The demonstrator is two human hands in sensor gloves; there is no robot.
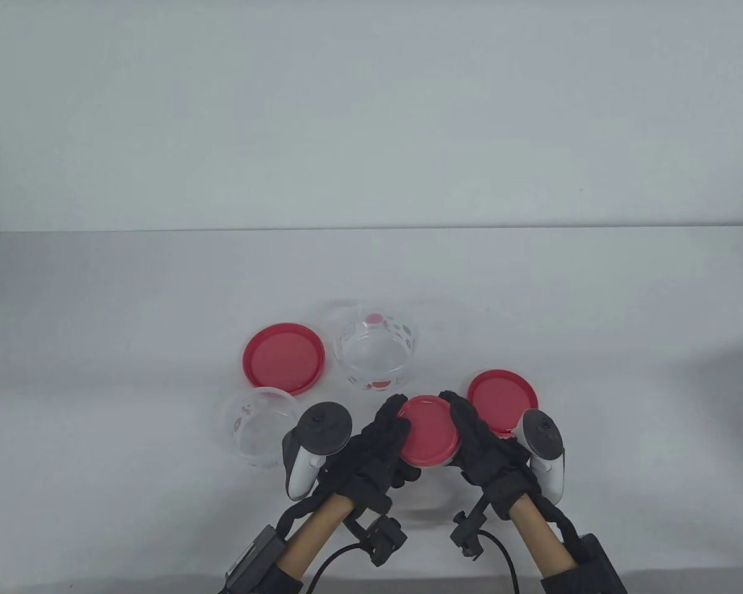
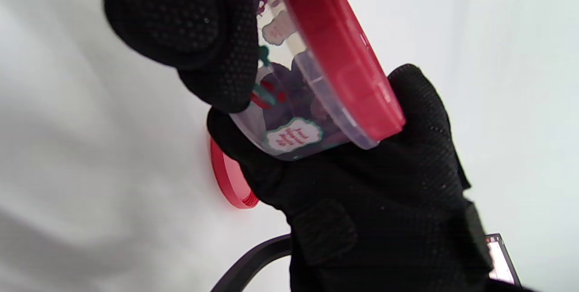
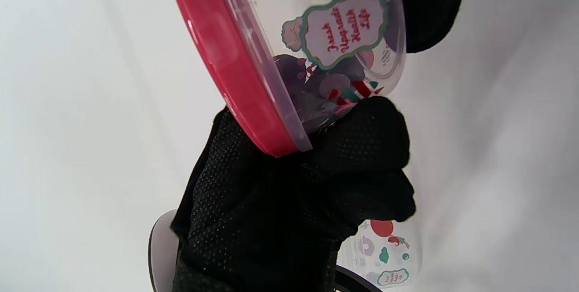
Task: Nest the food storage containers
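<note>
Both hands share one grip on the lidded container (image 1: 428,440): the left hand (image 1: 371,455) clasps its left side and the right hand (image 1: 483,448) its right, fingers curled around the clear printed wall just under the red lid (image 2: 344,52), holding it tilted and seemingly just above the surface (image 1: 99,309). The tub looks like thin, light plastic, stiff enough to hold shape but likely to flex if squeezed, and smooth, so the dotted gloves help; the wall below the rim is the sound place to hold while the other hand peels at the lid's edge. Outward from the hands, a loose red lid (image 1: 502,401) lies just beside the right hand. Farther back stand an open printed container (image 1: 376,357) and a larger red lid (image 1: 283,357) side by side, and a second open container (image 1: 258,429) sits left of the left hand.
</note>
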